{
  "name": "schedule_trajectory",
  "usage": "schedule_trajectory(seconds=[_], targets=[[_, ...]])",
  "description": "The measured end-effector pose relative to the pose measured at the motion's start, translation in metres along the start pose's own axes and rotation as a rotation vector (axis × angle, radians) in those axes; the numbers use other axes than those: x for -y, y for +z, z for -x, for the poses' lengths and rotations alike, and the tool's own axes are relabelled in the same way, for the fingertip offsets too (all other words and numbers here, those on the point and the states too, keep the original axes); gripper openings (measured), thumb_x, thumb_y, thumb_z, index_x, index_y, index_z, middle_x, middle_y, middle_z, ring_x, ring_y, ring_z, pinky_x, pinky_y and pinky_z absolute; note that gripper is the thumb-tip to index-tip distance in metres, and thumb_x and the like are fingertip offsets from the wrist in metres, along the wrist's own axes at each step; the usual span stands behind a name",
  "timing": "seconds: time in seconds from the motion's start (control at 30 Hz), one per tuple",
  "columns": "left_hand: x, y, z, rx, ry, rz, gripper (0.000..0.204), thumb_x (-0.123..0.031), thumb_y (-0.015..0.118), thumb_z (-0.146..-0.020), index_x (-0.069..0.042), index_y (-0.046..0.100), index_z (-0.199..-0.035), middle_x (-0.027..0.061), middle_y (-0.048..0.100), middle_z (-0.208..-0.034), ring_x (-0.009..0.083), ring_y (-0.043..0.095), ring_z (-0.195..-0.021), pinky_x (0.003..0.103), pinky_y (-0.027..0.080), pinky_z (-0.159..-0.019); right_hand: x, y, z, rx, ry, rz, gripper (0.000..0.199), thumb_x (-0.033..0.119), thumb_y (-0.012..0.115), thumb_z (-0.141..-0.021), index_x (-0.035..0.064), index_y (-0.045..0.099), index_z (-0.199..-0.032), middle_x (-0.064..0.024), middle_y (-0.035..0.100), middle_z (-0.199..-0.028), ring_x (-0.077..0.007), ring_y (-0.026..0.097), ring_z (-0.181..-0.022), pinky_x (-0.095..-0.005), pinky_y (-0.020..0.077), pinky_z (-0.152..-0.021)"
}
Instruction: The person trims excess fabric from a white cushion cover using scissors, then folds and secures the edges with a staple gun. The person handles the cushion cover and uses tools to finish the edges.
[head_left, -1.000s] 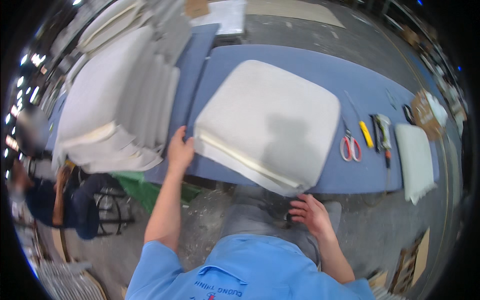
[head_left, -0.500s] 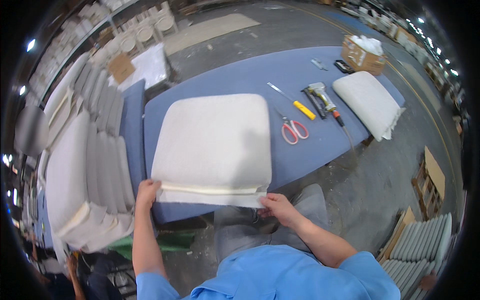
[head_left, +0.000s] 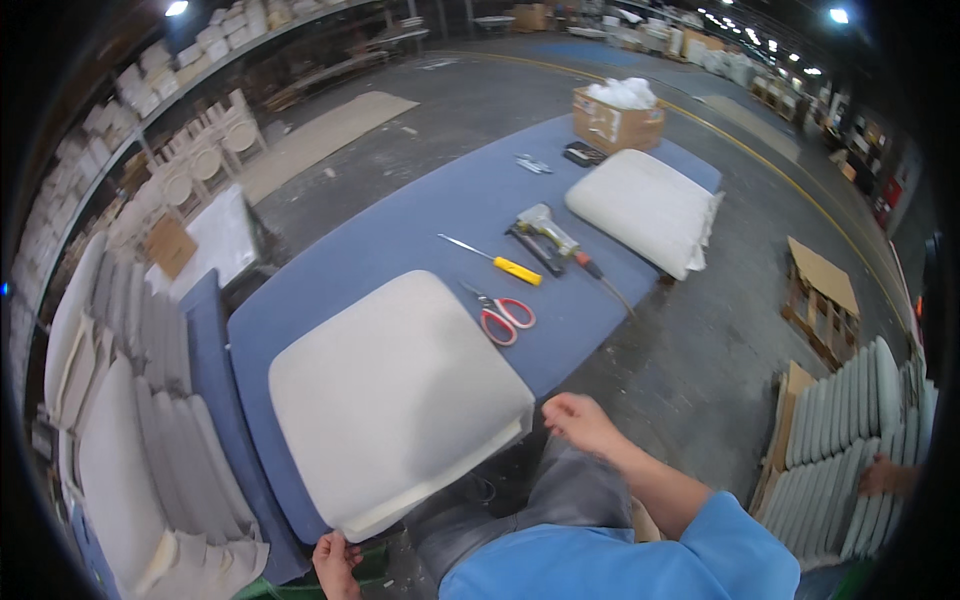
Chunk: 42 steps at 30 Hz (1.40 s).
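1. Head view: a big white seat cushion (head_left: 395, 400) lies flat on the blue worktop (head_left: 420, 225), at the near edge, so both hands can get to it.
2. The left hand (head_left: 336, 562) is at the cushion's near corner, low in the picture. Its fingers look curled at the loose cover edge there, but I cannot tell for sure if they grip it.
3. The right hand (head_left: 578, 422) is just beside the cushion's right corner. Its fingers are bent in a loose fist and hold nothing I can see.
4. Red-handled scissors (head_left: 503, 318), a yellow-handled screwdriver (head_left: 492, 260) and a staple gun (head_left: 545, 232) lie just past the cushion, likely kept close for easy grabbing.
5. A second white cushion (head_left: 645, 210) sits farther along, near a cardboard box (head_left: 615, 118).
6. More cushions are stacked on the left (head_left: 120, 420), out of the way.
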<state>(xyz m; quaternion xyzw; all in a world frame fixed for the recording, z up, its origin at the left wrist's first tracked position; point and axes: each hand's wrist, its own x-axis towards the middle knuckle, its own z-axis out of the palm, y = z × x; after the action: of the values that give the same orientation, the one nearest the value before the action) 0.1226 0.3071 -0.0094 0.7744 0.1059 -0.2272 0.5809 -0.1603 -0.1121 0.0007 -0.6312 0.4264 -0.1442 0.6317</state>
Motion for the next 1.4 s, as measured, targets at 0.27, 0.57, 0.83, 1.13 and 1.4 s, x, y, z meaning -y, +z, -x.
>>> schedule_trajectory(seconds=[0.27,0.57,0.83,1.13,1.4], targets=[[-0.054,-0.005,-0.038,-0.091,0.242,-0.107,0.029,-0.031,0.059,-0.108,-0.004,0.063,-0.116,0.0045,0.068,-0.087,0.01,0.061,-0.063,0.024,0.047,-0.053,0.072,0.009,-0.088,-0.296,-0.417,0.473,0.037,0.028,0.07,-0.099,0.0065,0.066,-0.129,-0.013,0.071,-0.103,-0.0301,0.072,-0.089,-0.043,0.0571,-0.08],[-0.069,0.032,-0.047,0.113,0.083,-0.017,0.038,-0.037,0.055,-0.11,-0.003,0.072,-0.112,0.003,0.072,-0.092,0.0117,0.066,-0.075,0.031,0.052,-0.064,0.102,-0.006,-0.168,-0.416,-0.388,1.032,0.041,0.031,0.069,-0.097,0.0137,0.063,-0.133,-0.0188,0.06,-0.123,-0.0398,0.068,-0.104,-0.0508,0.0562,-0.089],[-0.078,0.02,-0.035,0.191,0.02,0.083,0.045,-0.026,0.06,-0.107,-0.009,0.056,-0.148,-0.0047,0.06,-0.08,0.0054,0.049,-0.062,0.024,0.037,-0.054,0.089,0.037,-0.132,-0.105,-0.292,0.61,0.049,0.038,0.062,-0.102,0.0099,0.061,-0.141,-0.025,0.071,-0.119,-0.039,0.069,-0.114,-0.045,0.0538,-0.098],[-0.177,0.016,0.026,0.4,0.298,0.105,0.04,-0.016,0.055,-0.109,-0.005,0.06,-0.147,0.0095,0.069,-0.133,0.0173,0.066,-0.118,0.031,0.052,-0.1,0.153,-0.013,-0.114,0.334,-0.405,0.13,0.048,0.031,0.058,-0.108,0.0029,0.059,-0.148,-0.008,0.065,-0.138,-0.0171,0.062,-0.122,-0.0326,0.0474,-0.106],[-0.236,-0.004,0.07,0.395,0.449,0.351,0.048,-0.037,0.052,-0.111,-0.001,0.062,-0.142,0.009,0.072,-0.126,0.0191,0.068,-0.112,0.035,0.053,-0.098,0.25,-0.038,-0.137,0.311,-0.37,-0.397,0.064,0.054,0.044,-0.11,-0.001,0.058,-0.14,-0.0151,0.069,-0.128,-0.027,0.068,-0.116,-0.0399,0.0544,-0.101]])
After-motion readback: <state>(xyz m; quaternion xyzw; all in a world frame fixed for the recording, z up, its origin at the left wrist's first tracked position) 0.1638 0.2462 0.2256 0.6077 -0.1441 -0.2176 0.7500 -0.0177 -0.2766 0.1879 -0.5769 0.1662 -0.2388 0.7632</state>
